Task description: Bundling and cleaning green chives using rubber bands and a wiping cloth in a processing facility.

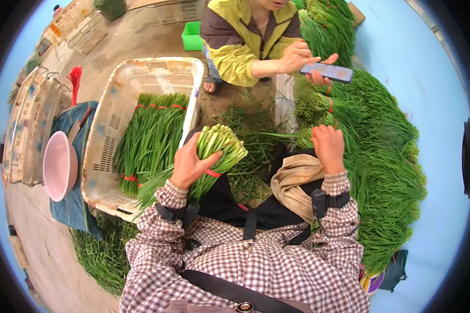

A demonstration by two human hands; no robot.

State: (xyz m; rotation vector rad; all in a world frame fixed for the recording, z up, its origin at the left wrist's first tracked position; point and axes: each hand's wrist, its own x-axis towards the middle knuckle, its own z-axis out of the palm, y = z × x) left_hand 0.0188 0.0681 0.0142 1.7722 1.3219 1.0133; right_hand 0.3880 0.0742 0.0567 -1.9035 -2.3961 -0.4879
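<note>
My left hand [190, 164] grips a bundle of green chives [214, 151] tied with a red band, its cut ends pointing up and away from me. It hovers beside the right rim of a white plastic crate [156, 65] that holds tied chive bundles [149, 138]. My right hand [329, 146] rests on the edge of a big heap of loose chives [386, 156] at my right, fingers curled into the stalks. Whether it has hold of any stalks I cannot tell.
A person in a yellow and brown jacket [245, 41] sits opposite, holding a phone [326, 72]. A pink bowl [59, 165] lies on a blue cloth at the left. Stacked crates [28, 125] stand far left, a green box [192, 35] behind. Scattered chive trimmings cover the ground between us.
</note>
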